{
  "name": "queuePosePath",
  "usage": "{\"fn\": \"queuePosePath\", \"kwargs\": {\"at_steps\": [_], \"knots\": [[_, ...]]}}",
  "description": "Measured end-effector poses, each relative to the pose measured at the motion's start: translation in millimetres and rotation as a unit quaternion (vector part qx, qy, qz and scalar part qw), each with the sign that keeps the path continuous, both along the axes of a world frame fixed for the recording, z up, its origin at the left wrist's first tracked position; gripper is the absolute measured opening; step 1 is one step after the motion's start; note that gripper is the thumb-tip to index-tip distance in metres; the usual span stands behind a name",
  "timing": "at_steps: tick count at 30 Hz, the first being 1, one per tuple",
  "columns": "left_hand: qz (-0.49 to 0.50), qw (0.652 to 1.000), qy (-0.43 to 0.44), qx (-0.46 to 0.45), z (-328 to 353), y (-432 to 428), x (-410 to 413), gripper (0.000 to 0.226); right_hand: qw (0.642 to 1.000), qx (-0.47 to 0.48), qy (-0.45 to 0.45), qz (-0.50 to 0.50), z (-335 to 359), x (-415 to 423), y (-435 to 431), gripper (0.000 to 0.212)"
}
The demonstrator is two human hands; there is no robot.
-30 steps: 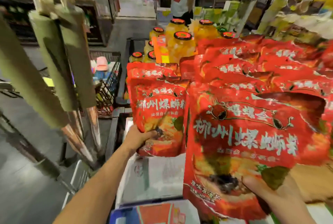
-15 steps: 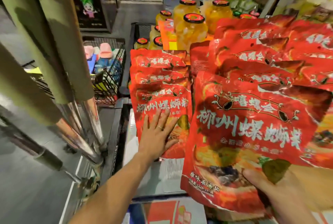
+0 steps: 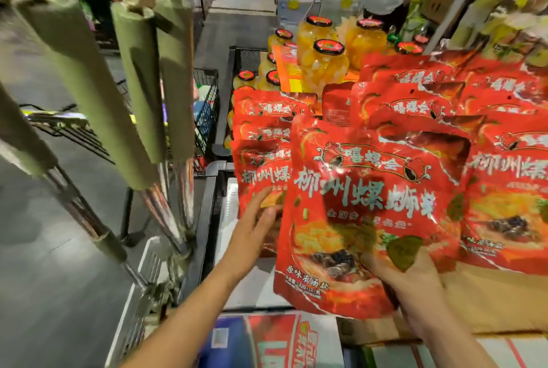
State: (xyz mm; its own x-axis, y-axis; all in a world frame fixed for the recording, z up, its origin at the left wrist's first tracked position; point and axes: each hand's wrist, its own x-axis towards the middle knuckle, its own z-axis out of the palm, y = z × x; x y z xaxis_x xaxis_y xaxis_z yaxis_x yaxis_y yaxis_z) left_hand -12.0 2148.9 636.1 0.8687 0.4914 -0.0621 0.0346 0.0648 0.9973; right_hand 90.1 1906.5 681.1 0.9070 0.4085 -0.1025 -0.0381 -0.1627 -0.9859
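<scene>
Packet (image 3: 370, 204) swung left, now overlapping the stack (image 3: 261, 172); right hand (image 3: 415, 278) pinches its bottom, left hand (image 3: 252, 231) flat against the stack. Shelving soon, probably.

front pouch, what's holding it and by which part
The right hand grips the front pouch by its lower right corner, thumb on its face. The left hand holds nothing.

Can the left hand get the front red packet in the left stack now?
Probably yes: the left hand is open at the front packet, nothing between them; the held packet in the right hand covers only its right side.
</scene>
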Motion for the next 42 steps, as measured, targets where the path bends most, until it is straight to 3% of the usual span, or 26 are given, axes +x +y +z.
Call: {"fn": "queuePosePath", "kwargs": {"at_steps": [2,6,10,12,14,18,22,26,32,38,42], "knots": [[-0.036,0.999,-0.036,-0.017,15,-6,-18,0.093,1.000,-0.004,-0.022,0.021,3,-1,18,0.048],[-0.001,0.996,-0.028,0.083,17,-10,-42,0.110,0.997,-0.015,-0.025,0.074,0,-8,58,0.061],[0.088,0.980,0.017,0.178,-11,-2,-39,0.114,0.981,-0.152,-0.123,0.005,-31,-9,96,0.109],[0.107,0.974,0.037,0.199,-33,3,-31,0.112,0.966,-0.179,-0.185,-0.031,-51,-7,109,0.117],[0.098,0.962,0.080,0.243,-54,5,-22,0.113,0.952,-0.209,-0.223,-0.035,-79,-8,118,0.117],[0.041,0.937,0.126,0.322,-101,8,-12,0.114,0.910,-0.332,-0.236,0.076,-136,-13,118,0.117],[0.046,0.912,0.119,0.390,-120,12,-16,0.126,0.912,-0.330,-0.224,0.099,-142,-12,105,0.109],[0.018,0.871,0.166,0.462,-135,14,-31,0.139,0.897,-0.362,-0.211,0.144,-148,-25,91,0.115],[0.057,0.855,0.179,0.484,-139,13,-11,0.140,0.904,-0.343,-0.220,0.131,-154,-18,105,0.115],[0.074,0.845,0.222,0.480,-139,1,-9,0.136,0.863,-0.429,-0.237,0.125,-154,-21,104,0.115],[0.076,0.836,0.269,0.473,-130,-13,-18,0.131,0.855,-0.450,-0.232,0.109,-142,-30,100,0.110]]}}
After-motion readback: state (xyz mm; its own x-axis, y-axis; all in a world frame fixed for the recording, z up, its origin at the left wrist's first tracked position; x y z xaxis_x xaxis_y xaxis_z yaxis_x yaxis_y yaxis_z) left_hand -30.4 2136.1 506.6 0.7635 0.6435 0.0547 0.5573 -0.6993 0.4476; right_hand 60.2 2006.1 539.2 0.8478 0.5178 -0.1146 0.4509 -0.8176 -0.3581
